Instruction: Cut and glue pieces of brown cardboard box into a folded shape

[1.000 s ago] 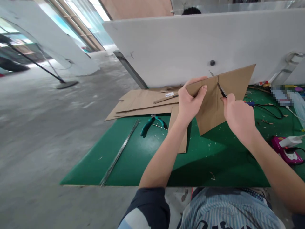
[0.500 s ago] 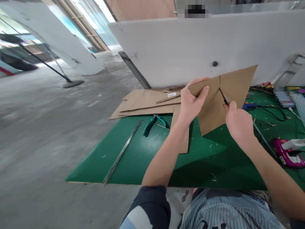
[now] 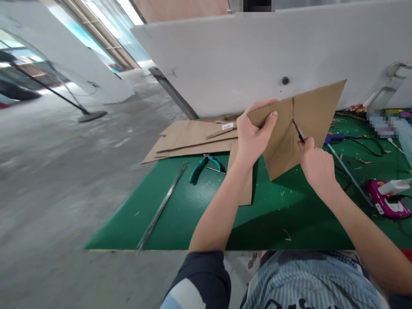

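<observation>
Fingers of the left hand [image 3: 255,131] clamped on a cardboard sheet [image 3: 310,113] above the green worktop [image 3: 180,214]; fingers of the right hand [image 3: 317,165] pinched on a craft knife [image 3: 298,130]. Risk: too hard a push, a slip toward the left hand.

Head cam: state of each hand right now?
Left hand: closed, gripping the cardboard sheet by its edge.
Right hand: closed, holding a utility knife against the cardboard.
</observation>
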### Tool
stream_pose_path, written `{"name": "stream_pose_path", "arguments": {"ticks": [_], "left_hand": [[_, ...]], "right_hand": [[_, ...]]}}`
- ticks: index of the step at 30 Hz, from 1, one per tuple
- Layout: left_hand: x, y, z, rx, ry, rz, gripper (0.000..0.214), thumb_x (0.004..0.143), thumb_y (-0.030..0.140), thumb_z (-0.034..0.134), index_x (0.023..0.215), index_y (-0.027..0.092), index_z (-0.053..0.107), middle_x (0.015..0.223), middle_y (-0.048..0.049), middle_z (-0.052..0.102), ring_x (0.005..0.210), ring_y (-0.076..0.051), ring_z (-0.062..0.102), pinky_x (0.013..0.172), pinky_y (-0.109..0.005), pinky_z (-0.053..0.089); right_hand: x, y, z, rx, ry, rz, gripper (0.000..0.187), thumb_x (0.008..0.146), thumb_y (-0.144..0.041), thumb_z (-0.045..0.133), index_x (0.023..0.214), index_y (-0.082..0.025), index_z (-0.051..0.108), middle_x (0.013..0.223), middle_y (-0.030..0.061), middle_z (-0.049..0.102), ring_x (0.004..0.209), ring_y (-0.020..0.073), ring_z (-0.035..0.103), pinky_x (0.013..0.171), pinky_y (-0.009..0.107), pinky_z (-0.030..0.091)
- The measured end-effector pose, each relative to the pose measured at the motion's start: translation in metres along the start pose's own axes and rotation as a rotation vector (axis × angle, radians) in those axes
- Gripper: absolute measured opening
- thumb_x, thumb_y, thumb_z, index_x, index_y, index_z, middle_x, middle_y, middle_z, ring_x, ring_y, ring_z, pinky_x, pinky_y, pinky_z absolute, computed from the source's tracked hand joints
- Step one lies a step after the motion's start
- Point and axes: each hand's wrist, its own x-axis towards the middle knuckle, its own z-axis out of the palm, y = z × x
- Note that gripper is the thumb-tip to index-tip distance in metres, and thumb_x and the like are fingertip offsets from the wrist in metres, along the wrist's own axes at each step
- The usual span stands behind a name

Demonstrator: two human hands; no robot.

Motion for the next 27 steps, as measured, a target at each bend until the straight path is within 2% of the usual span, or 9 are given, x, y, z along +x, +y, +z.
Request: {"name": "stream_pose_path", "arguments": {"ticks": [6, 10, 20, 23, 27], "left_hand": [[0.004, -0.013, -0.001, -0.014, 0.017, -0.006, 0.033, 0.083, 0.047, 0.062, 0.106, 0.023, 0.068, 0.09, -0.004, 0.07, 0.082, -0.019, 0.067, 0.074, -0.032, 0.056], [0.004, -0.018, -0.001, -0.03, 0.011, -0.011, 0.034, 0.083, 0.048, 0.062, 0.107, 0.024, 0.068, 0.089, -0.0036, 0.069, 0.084, -0.02, 0.067, 0.077, -0.034, 0.056], [0.003, -0.018, 0.0, -0.064, -0.004, 0.016, 0.03, 0.084, 0.044, 0.063, 0.107, 0.025, 0.068, 0.08, -0.0013, 0.066, 0.074, -0.016, 0.065, 0.066, -0.029, 0.055], [0.001, -0.016, 0.0, -0.05, -0.005, 0.033, 0.029, 0.084, 0.042, 0.063, 0.107, 0.025, 0.069, 0.082, -0.0017, 0.067, 0.075, -0.015, 0.065, 0.067, -0.029, 0.055], [0.002, -0.015, 0.0, -0.041, 0.008, 0.049, 0.028, 0.084, 0.041, 0.063, 0.106, 0.024, 0.069, 0.094, -0.0031, 0.07, 0.083, -0.016, 0.066, 0.074, -0.029, 0.055]], "right_hand": [[-0.019, 0.004, 0.031, -0.005, -0.038, -0.007, 0.039, 0.1, -0.036, 0.019, 0.088, -0.014, 0.049, 0.054, 0.0054, 0.058, 0.048, 0.0176, 0.06, 0.045, 0.026, 0.015], [-0.03, 0.007, 0.041, 0.012, -0.054, -0.022, 0.039, 0.101, -0.035, 0.02, 0.085, -0.015, 0.048, 0.052, 0.0043, 0.056, 0.047, 0.017, 0.06, 0.044, 0.025, 0.016], [-0.021, 0.008, 0.046, 0.028, 0.116, -0.049, 0.041, 0.1, -0.038, 0.02, 0.079, -0.016, 0.047, 0.047, 0.0008, 0.05, 0.039, 0.0115, 0.049, 0.044, 0.024, 0.011], [-0.011, 0.006, 0.04, 0.053, 0.11, -0.046, 0.043, 0.1, -0.039, 0.019, 0.083, -0.015, 0.049, 0.049, 0.0023, 0.053, 0.039, 0.0113, 0.047, 0.045, 0.024, 0.011], [-0.003, 0.002, 0.031, 0.062, 0.039, -0.031, 0.044, 0.1, -0.04, 0.017, 0.087, -0.015, 0.051, 0.051, 0.0047, 0.056, 0.042, 0.013, 0.048, 0.047, 0.025, 0.013]]}}
